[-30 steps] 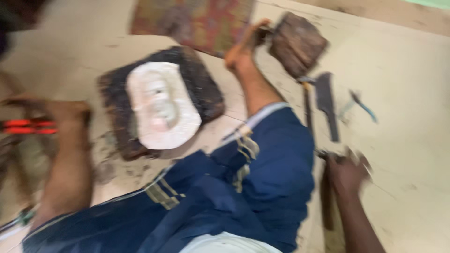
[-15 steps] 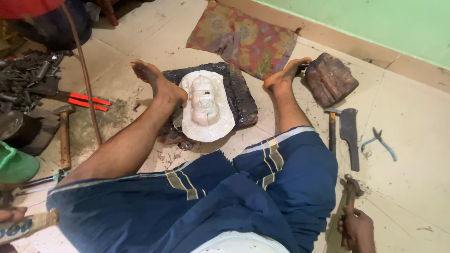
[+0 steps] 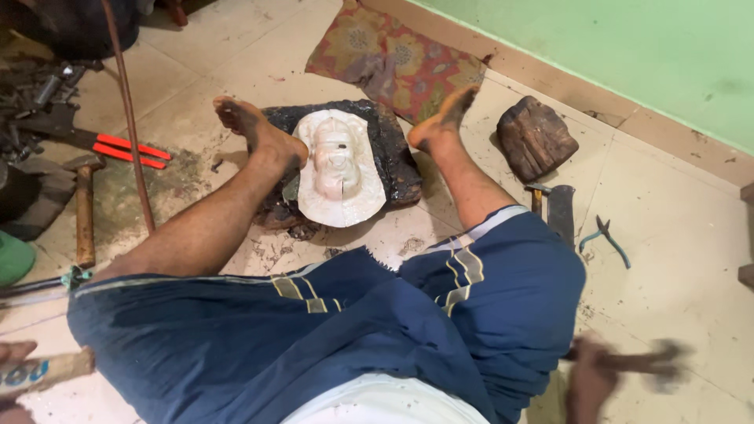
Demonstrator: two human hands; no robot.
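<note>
At bottom right, well clear of the white carved mask (image 3: 339, 169), the right hand (image 3: 591, 378) is closed around a blurred hammer (image 3: 646, 364). The left hand (image 3: 11, 363), at the bottom left corner, grips a wooden handle (image 3: 47, 371). The mask lies face-up on a dark block (image 3: 393, 153) between both feet, features already shaped; no tool touches it.

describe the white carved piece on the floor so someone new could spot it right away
Start from the person's two bare feet stretched out on the tiled floor. Between them lies a dark, rough slab, and on it rests the white carved piece, oval with a raised figure along its middle. It is the only white thing among dark metal tools and brown blocks.
</note>
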